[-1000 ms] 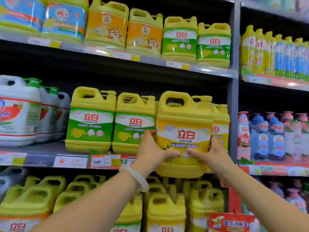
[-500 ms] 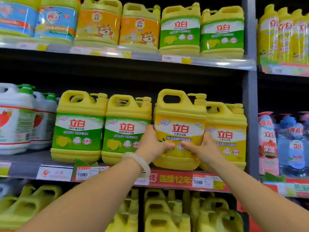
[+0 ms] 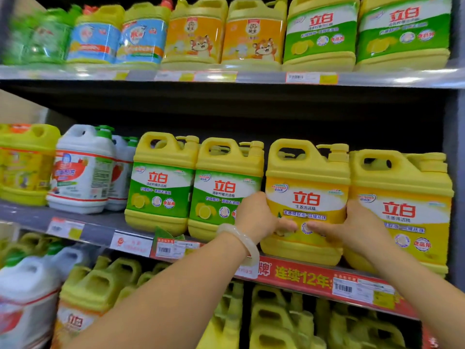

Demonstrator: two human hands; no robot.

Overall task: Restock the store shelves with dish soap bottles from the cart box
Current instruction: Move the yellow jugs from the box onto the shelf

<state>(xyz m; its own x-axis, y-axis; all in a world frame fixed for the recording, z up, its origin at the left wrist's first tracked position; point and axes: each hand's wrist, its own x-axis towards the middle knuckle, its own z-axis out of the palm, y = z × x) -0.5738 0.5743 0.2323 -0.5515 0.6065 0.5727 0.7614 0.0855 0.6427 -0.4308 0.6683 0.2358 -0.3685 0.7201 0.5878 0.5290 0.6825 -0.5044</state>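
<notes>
The yellow bottle [image 3: 305, 197] is being held at its lower sides on the middle shelf [image 3: 100, 229] by the left hand [image 3: 256, 217] and the right hand [image 3: 357, 229], fingers curled around it. It is probably heavy, stiff and smooth, so two-sided support is being judged wise.

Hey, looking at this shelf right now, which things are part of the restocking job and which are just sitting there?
In the job:
- yellow-label dish soap jug, gripped by both hands
- left hand
- right hand
- middle shelf

Just sitting there:
- green-label jugs
- white jugs
- top-shelf orange-label jugs
- lower-shelf jugs
</notes>
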